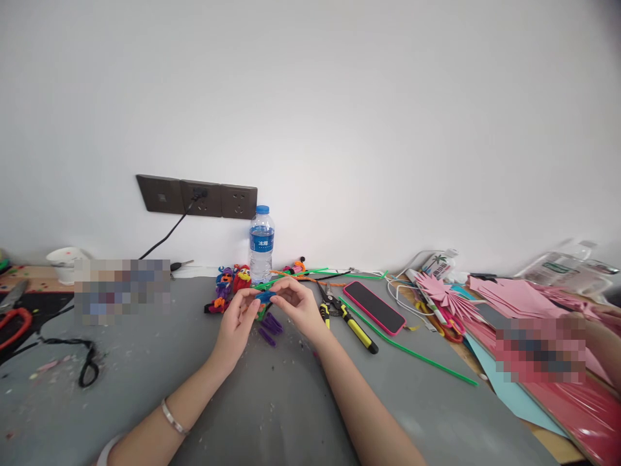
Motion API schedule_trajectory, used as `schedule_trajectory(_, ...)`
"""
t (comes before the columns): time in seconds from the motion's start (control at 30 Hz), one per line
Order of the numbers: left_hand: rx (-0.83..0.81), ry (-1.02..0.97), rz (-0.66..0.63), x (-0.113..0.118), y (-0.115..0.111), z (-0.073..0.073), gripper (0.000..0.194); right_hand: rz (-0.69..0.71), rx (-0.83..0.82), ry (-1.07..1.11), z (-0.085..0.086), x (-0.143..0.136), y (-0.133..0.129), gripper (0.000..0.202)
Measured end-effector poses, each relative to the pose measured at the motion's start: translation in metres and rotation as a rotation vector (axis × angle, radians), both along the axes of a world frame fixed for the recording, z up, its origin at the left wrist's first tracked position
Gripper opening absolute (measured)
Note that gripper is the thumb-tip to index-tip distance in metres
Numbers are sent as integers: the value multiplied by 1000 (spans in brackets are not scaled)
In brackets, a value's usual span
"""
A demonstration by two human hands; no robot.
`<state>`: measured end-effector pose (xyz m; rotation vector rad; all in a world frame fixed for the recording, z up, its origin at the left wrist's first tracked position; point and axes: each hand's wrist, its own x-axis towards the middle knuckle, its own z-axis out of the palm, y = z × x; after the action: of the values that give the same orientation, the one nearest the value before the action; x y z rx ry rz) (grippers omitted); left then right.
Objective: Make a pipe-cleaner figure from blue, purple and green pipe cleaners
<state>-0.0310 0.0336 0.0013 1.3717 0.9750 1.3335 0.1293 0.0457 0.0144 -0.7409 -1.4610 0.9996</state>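
A short blue piece of pipe cleaner (265,296) is pinched between my two hands above the grey table mat. My left hand (237,322) is closed on its left end, with thumb and forefinger together. On the other end my right hand (298,309) is closed in a similar pinch. Just below them lie purple pipe cleaner pieces (270,327). Colourful fuzzy figures (233,282) stand behind my left hand. Yellow-and-black pliers (353,329) rest beside my right wrist, and a long green pipe cleaner (417,353) stretches off to the right.
A water bottle (262,249) stands by the wall below sockets (196,197). A phone (374,307) lies right of the pliers. Pink paper (514,299) covers the right side, where another person's hand (599,330) shows. Orange-handled scissors (17,323) lie far left.
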Motion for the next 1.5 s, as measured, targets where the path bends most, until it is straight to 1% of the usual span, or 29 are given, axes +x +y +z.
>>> schedule_trajectory(0.13,-10,24,-25,-1,0,0,35,2,11,5,-1,1,1,18)
schedule_trajectory(0.23,-7,40,-43,-2,1,-1,34,7,7,6,-2,2,1,17)
schedule_trajectory(0.43,6,39,-21,-2,2,-2,33,18,-14,7,-4,1,1,22)
schedule_trajectory(0.67,4,30,-18,-1,1,0,33,15,-14,21,1,0,0,20)
schedule_trajectory(0.87,-3,25,-29,-1,1,-1,33,12,-20,3,-2,1,1,22)
schedule_trajectory(1.0,-11,19,-32,-1,0,0,33,-4,-23,5,-2,0,1,18)
schedule_trajectory(1.2,8,-12,-44,-1,1,-4,31,-20,-23,-1,1,-1,-1,18)
schedule_trajectory(1.5,36,17,-19,-2,2,-4,28,-28,-4,-25,-1,-1,0,19)
